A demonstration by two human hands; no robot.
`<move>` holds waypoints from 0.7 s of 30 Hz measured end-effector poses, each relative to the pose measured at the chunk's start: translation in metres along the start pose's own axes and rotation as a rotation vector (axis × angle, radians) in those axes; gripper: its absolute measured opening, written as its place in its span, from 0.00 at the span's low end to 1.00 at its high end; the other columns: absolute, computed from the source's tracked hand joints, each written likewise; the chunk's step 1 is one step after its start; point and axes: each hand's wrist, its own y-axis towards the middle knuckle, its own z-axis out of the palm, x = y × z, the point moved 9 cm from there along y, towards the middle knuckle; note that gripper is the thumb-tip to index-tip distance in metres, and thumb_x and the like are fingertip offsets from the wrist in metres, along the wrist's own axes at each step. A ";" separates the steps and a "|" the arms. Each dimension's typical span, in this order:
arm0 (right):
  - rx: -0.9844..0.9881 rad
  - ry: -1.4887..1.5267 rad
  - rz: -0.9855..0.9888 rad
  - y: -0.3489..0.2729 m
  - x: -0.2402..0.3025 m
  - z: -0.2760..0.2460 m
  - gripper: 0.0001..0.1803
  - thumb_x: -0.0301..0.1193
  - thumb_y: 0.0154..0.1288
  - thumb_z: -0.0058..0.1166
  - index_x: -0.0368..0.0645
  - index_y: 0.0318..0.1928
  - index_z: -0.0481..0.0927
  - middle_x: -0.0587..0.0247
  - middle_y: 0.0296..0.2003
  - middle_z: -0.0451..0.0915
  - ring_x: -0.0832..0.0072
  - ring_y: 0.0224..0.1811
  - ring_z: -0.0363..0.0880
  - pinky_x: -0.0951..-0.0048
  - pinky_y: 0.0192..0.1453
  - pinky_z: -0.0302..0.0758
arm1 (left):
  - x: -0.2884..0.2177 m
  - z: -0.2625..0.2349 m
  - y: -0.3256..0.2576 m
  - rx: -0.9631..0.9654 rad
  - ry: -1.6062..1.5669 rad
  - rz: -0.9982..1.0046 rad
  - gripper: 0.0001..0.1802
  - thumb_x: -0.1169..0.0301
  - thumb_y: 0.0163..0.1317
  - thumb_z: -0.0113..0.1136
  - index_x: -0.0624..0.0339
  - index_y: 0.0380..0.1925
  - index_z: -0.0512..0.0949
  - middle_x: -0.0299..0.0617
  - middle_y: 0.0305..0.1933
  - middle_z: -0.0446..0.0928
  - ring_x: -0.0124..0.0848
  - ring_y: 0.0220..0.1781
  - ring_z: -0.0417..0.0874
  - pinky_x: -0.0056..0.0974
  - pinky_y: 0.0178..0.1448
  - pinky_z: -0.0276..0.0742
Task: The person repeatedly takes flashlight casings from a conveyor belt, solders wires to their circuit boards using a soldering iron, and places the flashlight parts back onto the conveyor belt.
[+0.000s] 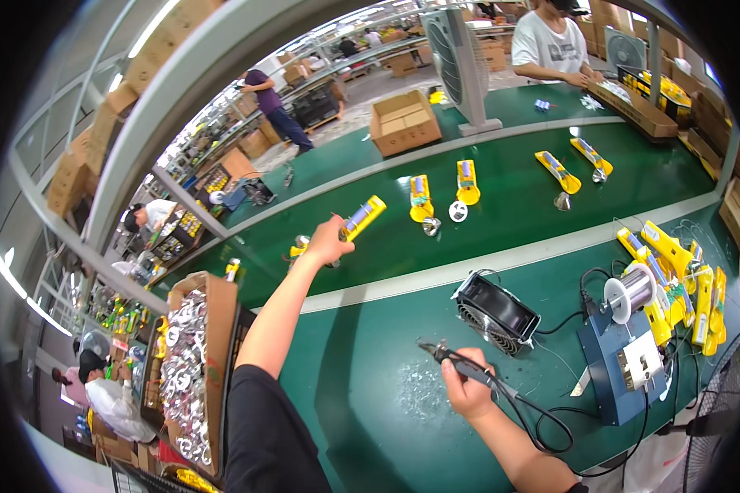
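Over the green conveyor belt (510, 214), my left hand (330, 243) is stretched out with its fingers closed on a yellow flashlight housing (367, 214), which has a bluish cylinder inside. Just left of that hand, a small shiny round part (301, 241) shows, partly hidden. My right hand (469, 394) grips a soldering iron (475, 370) above the green worktable (353, 394), its tip pointing left. Below the tip lie scattered bits of solder (426, 393). More yellow housings (419, 193) with reflectors lie spaced along the belt.
A small black fan (497, 311) stands behind the iron. At right are a blue soldering station (612, 370), a solder wire spool (631, 294), cables and piled yellow housings (703, 304). A carton of shiny parts (187, 370) flanks my left arm. A person (551, 45) works across the belt.
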 end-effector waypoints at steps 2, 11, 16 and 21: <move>-0.093 0.107 -0.012 -0.003 -0.005 0.004 0.09 0.26 0.51 0.53 0.37 0.32 0.68 0.70 0.15 0.70 0.87 0.14 0.64 0.85 0.19 0.63 | -0.010 -0.018 -0.041 -0.033 -0.071 0.138 0.23 0.72 0.36 0.61 0.62 0.37 0.67 0.50 0.33 0.73 0.42 0.38 0.75 0.37 0.42 0.70; -0.159 0.046 -0.076 0.004 0.011 -0.014 0.07 0.26 0.54 0.50 0.36 0.31 0.69 0.71 0.22 0.66 0.90 0.18 0.57 0.87 0.19 0.55 | -0.137 0.029 -0.241 0.419 -0.031 0.740 0.19 0.81 0.40 0.56 0.55 0.36 0.69 0.42 0.51 0.67 0.44 0.63 0.54 0.54 0.64 0.45; -0.168 0.092 -0.114 0.007 0.013 -0.023 0.06 0.25 0.54 0.50 0.36 0.31 0.70 0.71 0.23 0.68 0.90 0.18 0.59 0.87 0.20 0.57 | -0.160 0.030 -0.269 0.220 0.227 0.763 0.25 0.82 0.41 0.53 0.53 0.44 0.67 0.45 0.61 0.53 0.48 0.64 0.48 0.51 0.64 0.50; -0.213 0.081 -0.201 0.009 0.028 -0.034 0.06 0.25 0.54 0.50 0.36 0.31 0.70 0.69 0.24 0.69 0.89 0.20 0.61 0.88 0.21 0.58 | -0.089 0.043 -0.289 0.059 -0.287 -0.146 0.30 0.75 0.46 0.49 0.69 0.52 0.55 0.58 0.50 0.62 0.44 0.49 0.69 0.40 0.52 0.66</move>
